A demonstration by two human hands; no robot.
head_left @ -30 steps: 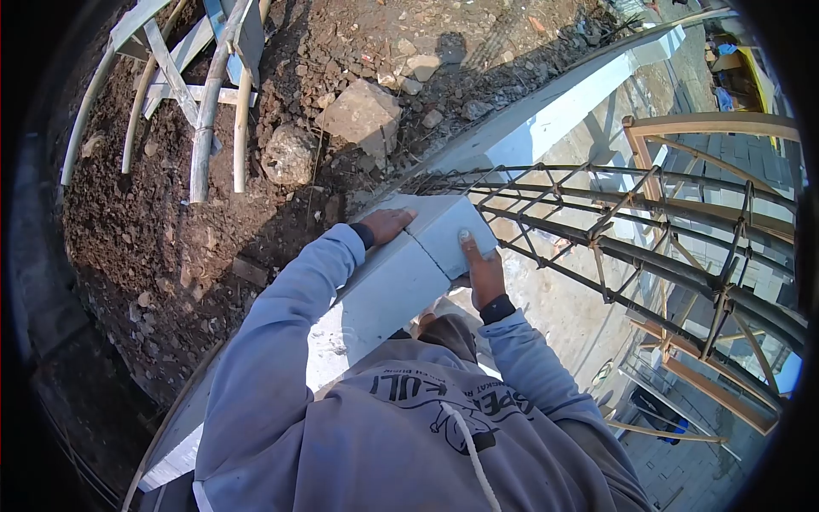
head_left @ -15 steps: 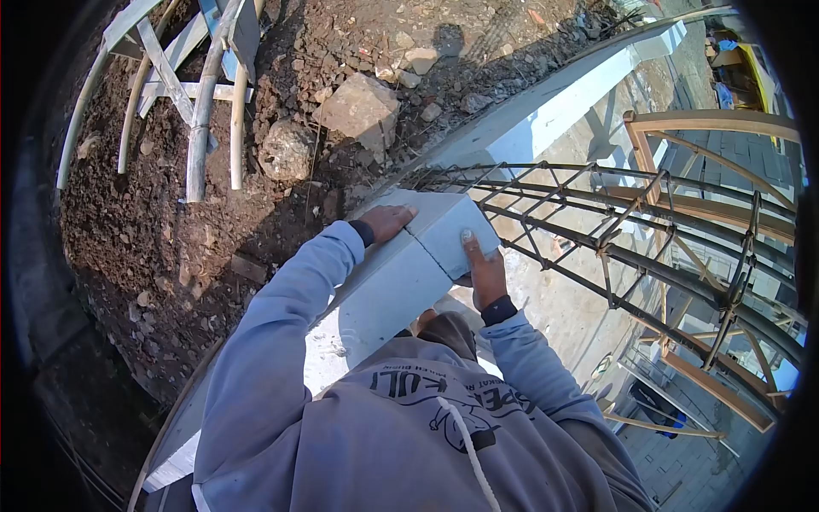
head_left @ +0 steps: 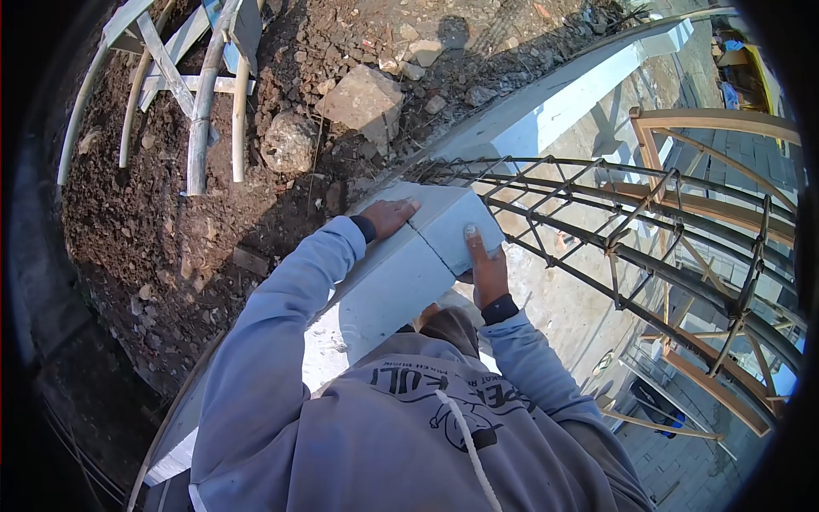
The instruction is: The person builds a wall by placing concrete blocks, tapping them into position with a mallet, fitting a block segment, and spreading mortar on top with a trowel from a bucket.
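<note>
A pale lightweight concrete block [head_left: 465, 215] sits at the end of a low wall of similar blocks [head_left: 384, 294], with a thin dark joint between them. My left hand [head_left: 389, 218] presses over the top far edge by the joint, thumb towards the end block; its other fingers are mostly hidden. At the block's near right corner, my right hand [head_left: 488, 271] grips it, with the thumb on the end face and the fingers curled underneath, partly out of sight.
A tied steel rebar cage [head_left: 614, 230] runs right from just beyond the block. Wooden framing [head_left: 717, 124] stands at right. Rough soil with large stones [head_left: 365, 102] lies beyond the wall, and a bamboo-legged stand [head_left: 200, 111] is at upper left.
The view has shifted very slightly. Both hands keep the same hold, and the end block shows no clear movement against the wall.
</note>
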